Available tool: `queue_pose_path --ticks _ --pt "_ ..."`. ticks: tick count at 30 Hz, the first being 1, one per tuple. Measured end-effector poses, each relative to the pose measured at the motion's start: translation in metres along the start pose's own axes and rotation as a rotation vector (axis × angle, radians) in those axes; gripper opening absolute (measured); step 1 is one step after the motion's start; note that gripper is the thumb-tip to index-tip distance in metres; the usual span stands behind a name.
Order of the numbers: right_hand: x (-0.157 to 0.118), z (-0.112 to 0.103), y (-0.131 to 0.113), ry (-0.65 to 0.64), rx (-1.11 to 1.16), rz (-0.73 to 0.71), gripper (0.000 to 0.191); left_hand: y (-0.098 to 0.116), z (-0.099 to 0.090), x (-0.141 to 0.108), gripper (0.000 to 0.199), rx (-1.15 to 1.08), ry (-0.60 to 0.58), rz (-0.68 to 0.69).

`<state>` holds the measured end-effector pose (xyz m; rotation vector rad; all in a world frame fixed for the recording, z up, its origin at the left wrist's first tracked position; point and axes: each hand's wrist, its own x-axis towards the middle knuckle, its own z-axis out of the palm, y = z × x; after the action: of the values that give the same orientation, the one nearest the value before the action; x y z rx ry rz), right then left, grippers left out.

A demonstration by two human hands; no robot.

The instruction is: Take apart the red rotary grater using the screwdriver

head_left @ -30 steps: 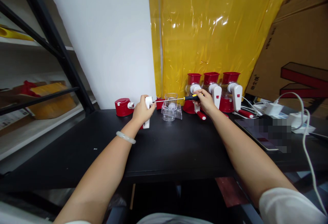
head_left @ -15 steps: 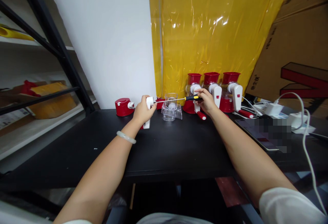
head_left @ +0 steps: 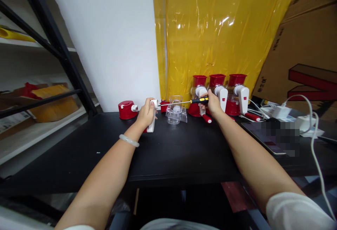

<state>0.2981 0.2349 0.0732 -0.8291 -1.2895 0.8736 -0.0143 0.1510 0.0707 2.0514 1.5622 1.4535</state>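
My left hand [head_left: 146, 113] is closed round a white crank handle [head_left: 151, 125], its round hub turned to the right. In my right hand [head_left: 213, 103] is a screwdriver [head_left: 199, 100] with a black and yellow grip. Its thin shaft points left, and the tip is at the hub's opening; whether it touches is too small to tell. Behind the shaft stands a clear plastic grater body [head_left: 176, 116]. A red base part [head_left: 126, 110] with a white fitting is left of my left hand. Another red part [head_left: 164, 106] sits behind, partly hidden.
Red and white rotary graters [head_left: 217, 80] stand in a row at the back right, one partly behind my right hand. A tablet [head_left: 259, 137] and white chargers with cables [head_left: 281, 112] lie at the right of the black table [head_left: 173, 156]. Shelving [head_left: 60, 56] is at left.
My left hand has shifted its fingers, so more of the crank handle shows. My right hand has changed its hold on the screwdriver grip, moving slightly to the right.
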Motion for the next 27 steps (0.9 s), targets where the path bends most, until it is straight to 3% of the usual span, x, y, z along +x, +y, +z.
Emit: queue_pose_path --ticks 5,15,27 --pt "0.003 -0.001 0.005 -0.013 -0.041 -0.049 0.032 -0.002 0.000 0.001 0.038 -0.003 0.013 0.007" --pt "0.001 0.002 -0.001 0.002 0.138 -0.041 0.015 0.000 0.000 0.000 0.038 0.005 -0.002 0.014" --pt "0.000 -0.001 -0.002 -0.028 0.207 -0.033 0.014 0.001 0.000 0.000 0.038 0.010 -0.009 0.025"
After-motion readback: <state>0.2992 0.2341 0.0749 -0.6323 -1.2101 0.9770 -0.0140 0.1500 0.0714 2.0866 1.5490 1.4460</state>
